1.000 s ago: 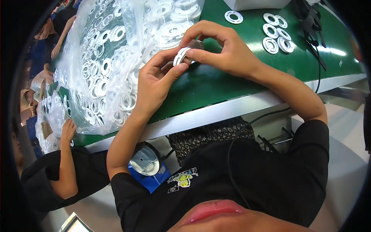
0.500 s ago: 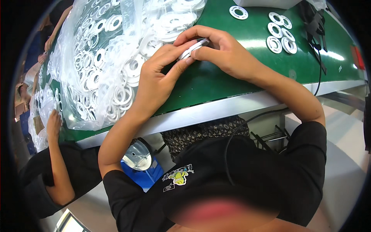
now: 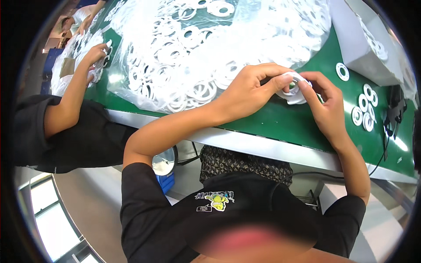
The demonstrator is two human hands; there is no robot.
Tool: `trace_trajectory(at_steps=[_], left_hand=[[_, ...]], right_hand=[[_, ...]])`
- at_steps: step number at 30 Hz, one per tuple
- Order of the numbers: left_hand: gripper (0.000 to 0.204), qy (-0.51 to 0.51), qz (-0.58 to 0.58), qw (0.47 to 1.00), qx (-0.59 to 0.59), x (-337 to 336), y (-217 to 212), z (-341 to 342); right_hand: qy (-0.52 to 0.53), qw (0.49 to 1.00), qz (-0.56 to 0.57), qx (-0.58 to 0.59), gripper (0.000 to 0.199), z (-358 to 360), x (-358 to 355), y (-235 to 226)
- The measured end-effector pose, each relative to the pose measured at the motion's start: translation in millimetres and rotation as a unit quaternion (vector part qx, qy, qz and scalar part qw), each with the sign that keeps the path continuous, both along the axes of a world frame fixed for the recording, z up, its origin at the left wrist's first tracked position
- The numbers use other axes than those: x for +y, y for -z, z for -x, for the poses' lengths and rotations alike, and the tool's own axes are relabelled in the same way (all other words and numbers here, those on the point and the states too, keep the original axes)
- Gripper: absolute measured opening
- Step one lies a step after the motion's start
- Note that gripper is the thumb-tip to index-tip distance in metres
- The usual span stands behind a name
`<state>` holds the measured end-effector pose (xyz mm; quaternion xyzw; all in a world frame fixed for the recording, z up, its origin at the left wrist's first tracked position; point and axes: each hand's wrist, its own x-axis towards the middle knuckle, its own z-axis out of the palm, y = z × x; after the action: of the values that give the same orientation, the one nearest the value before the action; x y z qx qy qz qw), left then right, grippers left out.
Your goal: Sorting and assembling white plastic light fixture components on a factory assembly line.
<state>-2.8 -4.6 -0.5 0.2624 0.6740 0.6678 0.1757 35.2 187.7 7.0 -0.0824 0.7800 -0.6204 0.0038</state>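
One co-worker's hand [image 3: 96, 53] at far left, beside pale plastic [image 3: 58, 74] and small parts. Next, a big clear bag [image 3: 252, 33] spread over the green desk [image 3: 263, 125], many white rings [image 3: 169, 55] in and under its film, lying flat, tilted and overlapped.

Nearer centre, left hand [image 3: 254, 90]: thumb on the face of a held ring [image 3: 297, 100], fingers around its far side. Right hand [image 3: 322, 96] pinches the opposite side, thumb likewise on the face. Hands near each other, ring between them, raised just above the desk by the bag's right edge.

Handling, my judgement: thumbs opposed, pressure even, fingertips backing the rim so nothing bends; turn slowly, face to the light, centre hole kept clear.

Held ring: white, round, wide hole, edge seemingly stepped or notched. One piece or two stacked, cannot tell; fingers cover part.

Right of it, a lone ring [image 3: 346, 77] flat beside a white box [image 3: 356, 55] with more rings inside. Then six loose rings [image 3: 363, 103], bunched, some overlapping. Black straps [image 3: 396, 107] last.
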Motion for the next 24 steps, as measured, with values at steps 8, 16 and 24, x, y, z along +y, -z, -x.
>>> trace_trajectory(at_steps=[8, 16, 24], left_hand=[[0.026, -0.019, -0.045, 0.998, -0.042, 1.6, 3.1, -0.9], [0.029, 0.008, -0.049, 0.996, -0.070, 1.8, 5.4, 3.3], [0.033, -0.028, -0.078, 0.972, -0.218, 5.5, -1.3, 2.4]], right_hand=[[-0.046, 0.997, -0.065, 0.016, 0.026, -3.2, 4.2, -3.1], [-0.054, 0.998, -0.018, -0.032, 0.029, -2.6, 8.5, -2.5], [-0.081, 0.994, 0.061, -0.037, 0.022, 10.8, 14.5, 17.4]])
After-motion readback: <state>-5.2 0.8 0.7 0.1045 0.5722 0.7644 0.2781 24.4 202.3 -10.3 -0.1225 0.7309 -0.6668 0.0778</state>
